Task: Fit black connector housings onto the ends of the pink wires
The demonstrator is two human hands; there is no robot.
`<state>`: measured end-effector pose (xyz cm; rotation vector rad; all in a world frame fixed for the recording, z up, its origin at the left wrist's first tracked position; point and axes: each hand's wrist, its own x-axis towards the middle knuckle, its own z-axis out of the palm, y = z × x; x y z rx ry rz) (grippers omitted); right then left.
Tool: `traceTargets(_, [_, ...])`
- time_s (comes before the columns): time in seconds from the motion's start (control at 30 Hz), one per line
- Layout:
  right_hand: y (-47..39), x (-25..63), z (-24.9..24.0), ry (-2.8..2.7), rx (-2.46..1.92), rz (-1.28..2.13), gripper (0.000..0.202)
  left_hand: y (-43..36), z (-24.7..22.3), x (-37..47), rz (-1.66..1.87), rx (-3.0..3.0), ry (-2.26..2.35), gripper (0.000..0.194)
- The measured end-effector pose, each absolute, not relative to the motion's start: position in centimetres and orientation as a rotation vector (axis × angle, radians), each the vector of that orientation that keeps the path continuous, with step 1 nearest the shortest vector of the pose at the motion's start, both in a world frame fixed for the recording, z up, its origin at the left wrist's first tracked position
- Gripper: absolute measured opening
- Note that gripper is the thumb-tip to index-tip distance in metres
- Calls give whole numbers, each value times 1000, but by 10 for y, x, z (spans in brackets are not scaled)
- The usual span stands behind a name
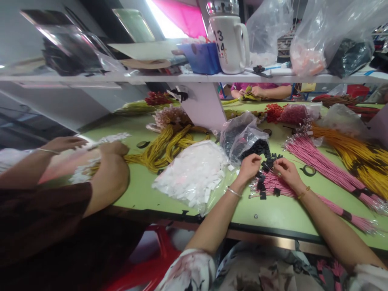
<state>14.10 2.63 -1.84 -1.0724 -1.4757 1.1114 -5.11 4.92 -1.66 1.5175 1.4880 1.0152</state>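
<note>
Over the green table, my left hand (251, 166) is closed in a pinch, its fingertips at a small black connector housing (267, 165). My right hand (287, 173) faces it from the other side, thumb and forefinger pressed together; what lies between them is too small to make out. Below both hands a bundle of thin pink wires (280, 185) lies on the table, some ends carrying black housings. More black housings spill from a clear plastic bag (239, 135) just behind my left hand.
Left of my arm lies a bag of white connectors (194, 173). Pink wire bundles (321, 161), yellow wires (370, 165) and a black tape roll (309, 170) are on the right. A co-worker's arms (109, 173) are at left. A shelf (169, 78) with a mug (227, 40) crosses above.
</note>
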Motion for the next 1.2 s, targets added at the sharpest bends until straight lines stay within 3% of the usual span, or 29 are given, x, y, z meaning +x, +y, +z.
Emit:
traceTargets(0.1, [29,142,-19,-1194,-985,1345,28,65,-18,-61,843,1809,1842,27])
traceTargets(0.23, [31,144,-24,-1085,-925,1458,33,71,-25,-63,621,1950,1954,23])
traceTargets(0.53, [29,135,-21,-1242,-1028,1331,36,67,-38,-63,683,1900,1840,14])
traceTargets(0.7, [31,133,-20,-1289,-1064,1274,34,69,-39,-57,763,1936,1739,36])
traceTargets(0.87, [32,133,-22,-1294,-1091,1249,34,69,-37,-51,607,2022,1767,20])
traceTargets(1.03, [33,135,-23,-1308,-1099,1200,34,63,-35,-50,882,1858,1728,20])
traceTargets(1.2, [32,137,-21,-1349,-1118,1183,35,51,-26,-44,1123,1219,1240,18])
